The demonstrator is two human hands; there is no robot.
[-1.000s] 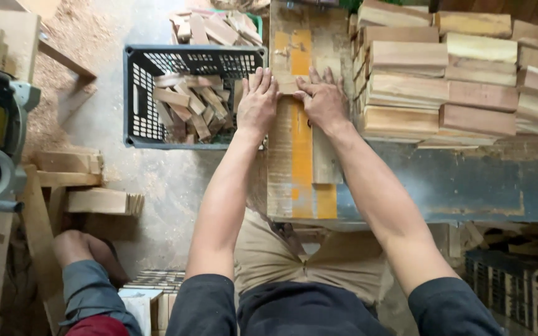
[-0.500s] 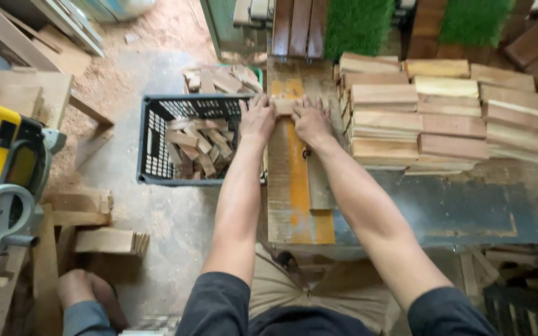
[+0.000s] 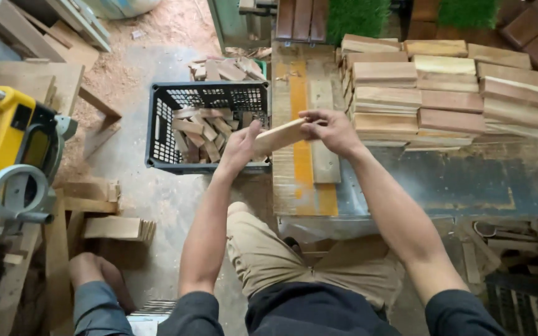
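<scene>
A short, pale wooden board [image 3: 279, 136] is held in the air between both hands, tilted, above the left edge of the worktable [image 3: 443, 180]. My left hand [image 3: 239, 149] grips its lower left end and my right hand [image 3: 330, 129] grips its upper right end. Below and to the left stands a black plastic crate [image 3: 163, 140] with several wood offcuts [image 3: 203, 127] inside. Right of my right hand, wooden boards [image 3: 443, 93] lie stacked in rows on the table.
A yellow power saw [image 3: 7, 155] sits at the left on wooden supports. Loose wood blocks [image 3: 116, 227] lie on the sawdust-covered floor. More offcuts [image 3: 225, 68] are piled behind the crate. A yellow-striped plank [image 3: 300, 168] lies on the table's left end.
Both hands lifted a board off the table's far end and drew it back toward me and to the left, near the crate. The camera view shifted slightly.
</scene>
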